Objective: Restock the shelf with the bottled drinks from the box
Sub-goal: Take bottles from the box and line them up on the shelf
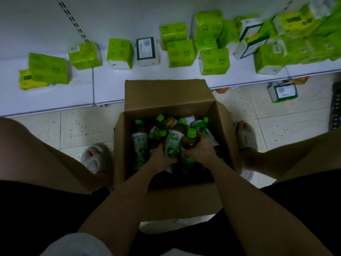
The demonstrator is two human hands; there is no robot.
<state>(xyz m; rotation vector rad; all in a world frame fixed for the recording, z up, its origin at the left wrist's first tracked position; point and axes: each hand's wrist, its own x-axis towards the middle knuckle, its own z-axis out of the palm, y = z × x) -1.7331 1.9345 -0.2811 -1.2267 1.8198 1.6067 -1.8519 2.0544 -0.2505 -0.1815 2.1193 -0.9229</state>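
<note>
An open cardboard box point(162, 95) stands on the tiled floor between my knees, in front of a low white shelf point(110, 84). Inside lie several bottled drinks with green caps and white-green labels, such as one at the left point(139, 143). My left hand point(160, 157) is down in the box, closed around a labelled bottle point(173, 143). My right hand point(200, 147) grips a brown bottle with a green cap point(190, 138) beside it. Both bottles are at the level of the pile, and the bottom of the box is hidden.
Green and white packs, like one at the shelf's left point(48, 68) and another in the middle point(180, 52), are scattered on the shelf. Another pack point(282, 91) lies on the floor under the shelf edge at right. My feet in pale slippers point(95, 157) flank the box.
</note>
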